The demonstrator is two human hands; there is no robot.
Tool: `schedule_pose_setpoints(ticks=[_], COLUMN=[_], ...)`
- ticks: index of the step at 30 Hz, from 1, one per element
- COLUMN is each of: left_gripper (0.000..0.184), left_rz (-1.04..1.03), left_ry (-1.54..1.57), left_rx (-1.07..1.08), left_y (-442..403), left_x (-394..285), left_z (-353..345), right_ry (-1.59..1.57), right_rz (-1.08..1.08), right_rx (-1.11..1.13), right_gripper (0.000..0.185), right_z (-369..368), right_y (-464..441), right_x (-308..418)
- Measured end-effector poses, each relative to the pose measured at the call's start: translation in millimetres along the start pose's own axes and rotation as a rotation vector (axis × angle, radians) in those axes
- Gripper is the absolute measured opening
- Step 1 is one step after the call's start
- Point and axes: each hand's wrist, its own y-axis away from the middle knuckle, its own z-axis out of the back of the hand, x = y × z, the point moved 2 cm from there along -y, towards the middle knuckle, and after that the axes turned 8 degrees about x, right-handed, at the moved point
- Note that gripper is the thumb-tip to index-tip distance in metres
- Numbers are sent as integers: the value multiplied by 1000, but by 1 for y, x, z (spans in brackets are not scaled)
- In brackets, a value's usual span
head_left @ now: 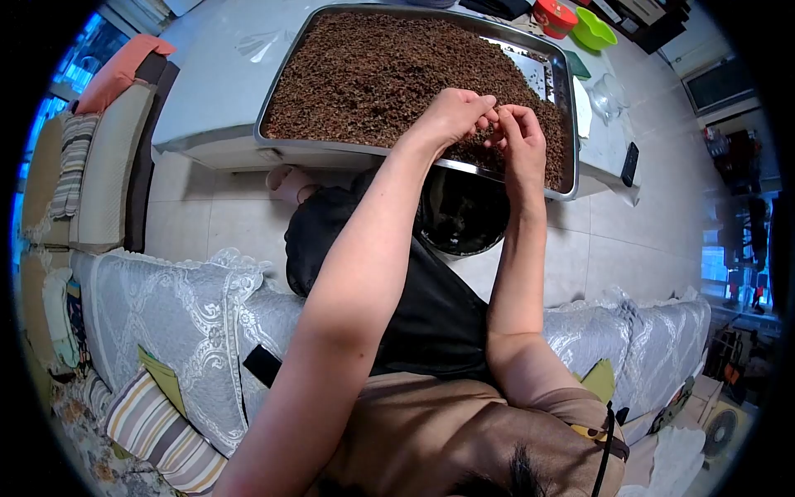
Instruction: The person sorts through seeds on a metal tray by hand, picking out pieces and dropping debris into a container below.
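A big metal tray (263,108) lies on the table, heaped with small reddish-brown dried bits (373,74) that look like peppercorns. Over its near right part, my left hand (455,116) and my right hand (522,137) meet with fingertips nearly touching. Thumb and fingers of each are pinched together; a tiny brownish piece seems to sit between them, too small to name. Below the tray's near edge, between my knees, stands a dark bucket (464,211); its contents are hard to make out.
On the table (207,91) are a red tin (555,16), a green bowl (595,30), a clear glass vessel (609,95) and a black remote (630,164). A lace-covered sofa (166,306) is under me, with a striped cushion (161,427). A chair (108,166) stands left.
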Motion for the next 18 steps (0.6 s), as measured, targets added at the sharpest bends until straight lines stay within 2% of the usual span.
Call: schedule_pose_setpoints(ticks=[2,5,8,11,14,18], left_gripper=[28,25,24,22,19,17], left_rz=[-4,62,-11,13,4,15], left_ry=[-25,-16,-6,-12,-115,-513], left_rx=[-2,-48,-33,-19,-26,-175], left_y=[-1,8,-2,0,1,0], left_x=[0,-8,6,3,3,8], left_z=[1,-5,1,-1,4,16], right_ry=[11,316,320,242,273,344], right_rz=[26,75,96,79,54,-95], right_rx=[-1,-8,-14,-50,-58,116], right_gripper=[15,14,14,13,14,16], right_z=[1,7,5,4,14,11], right_y=[0,-1,-1,1,-1,12], right_x=[-1,-1,0,0,-5,22])
